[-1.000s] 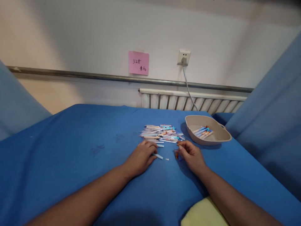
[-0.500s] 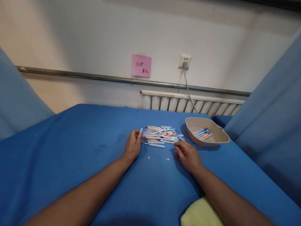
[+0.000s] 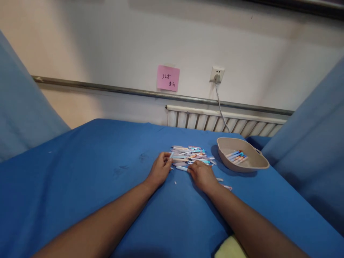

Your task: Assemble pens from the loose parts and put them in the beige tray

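Your left grip (image 3: 160, 168) pinches a pale pen (image 3: 171, 155); right grip (image 3: 202, 175) touches another pen (image 3: 181, 168), hold unclear; twelve o'clock's pink note (image 3: 168, 80) begins "32".

The pens (image 3: 180, 160) look smooth plastic, the basin (image 3: 233, 144) matt plastic.

A blue sheet (image 3: 80, 179) spreads wide, with dark smudges (image 3: 121, 170) left of centre. Pens (image 3: 192, 154) lie heaped mid-sheet; a basin (image 3: 254, 166) stands right. Nearer lie a white bit (image 3: 175, 182), two slim pieces (image 3: 227, 187) and a yellow cloth (image 3: 230, 248).
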Demonstrator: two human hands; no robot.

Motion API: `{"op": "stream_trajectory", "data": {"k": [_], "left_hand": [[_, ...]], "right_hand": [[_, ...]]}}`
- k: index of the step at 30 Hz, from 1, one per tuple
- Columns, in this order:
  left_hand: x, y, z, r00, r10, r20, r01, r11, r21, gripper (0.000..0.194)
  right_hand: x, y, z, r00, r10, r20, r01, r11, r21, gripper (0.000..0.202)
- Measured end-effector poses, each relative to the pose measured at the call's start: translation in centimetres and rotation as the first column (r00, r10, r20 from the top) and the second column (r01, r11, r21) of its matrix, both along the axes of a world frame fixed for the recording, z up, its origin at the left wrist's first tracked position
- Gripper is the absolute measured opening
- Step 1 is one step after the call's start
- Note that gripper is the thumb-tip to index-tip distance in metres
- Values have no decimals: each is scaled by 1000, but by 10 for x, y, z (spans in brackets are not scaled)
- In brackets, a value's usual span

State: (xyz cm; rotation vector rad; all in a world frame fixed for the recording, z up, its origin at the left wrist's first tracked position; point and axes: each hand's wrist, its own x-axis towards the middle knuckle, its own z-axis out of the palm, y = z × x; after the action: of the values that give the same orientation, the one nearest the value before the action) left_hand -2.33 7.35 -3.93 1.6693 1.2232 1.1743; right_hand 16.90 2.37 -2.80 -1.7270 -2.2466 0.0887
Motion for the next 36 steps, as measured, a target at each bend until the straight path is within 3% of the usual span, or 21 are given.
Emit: {"op": "stream_trajectory", "data": {"k": [10, 19, 28, 36], "left_hand": [[2, -2, 4, 995, -29, 95, 36, 997, -70, 25], [3, -7, 9, 966, -128, 224, 168, 970, -173, 30], [-2, -7, 13, 912, -193, 361, 301, 914, -273, 30], [-2, -9, 14, 907, -203, 369, 316, 908, -277, 30]], "right_hand": [[16, -5, -2, 979, -19, -205, -1, 995, -99, 7], [24, -11, 0, 961, -17, -276, -39, 980, -195, 18], [31, -8, -2, 964, -31, -262, -44, 960, -277, 10], [31, -6, -5, 954, 17, -299, -88, 970, -226, 11]]}}
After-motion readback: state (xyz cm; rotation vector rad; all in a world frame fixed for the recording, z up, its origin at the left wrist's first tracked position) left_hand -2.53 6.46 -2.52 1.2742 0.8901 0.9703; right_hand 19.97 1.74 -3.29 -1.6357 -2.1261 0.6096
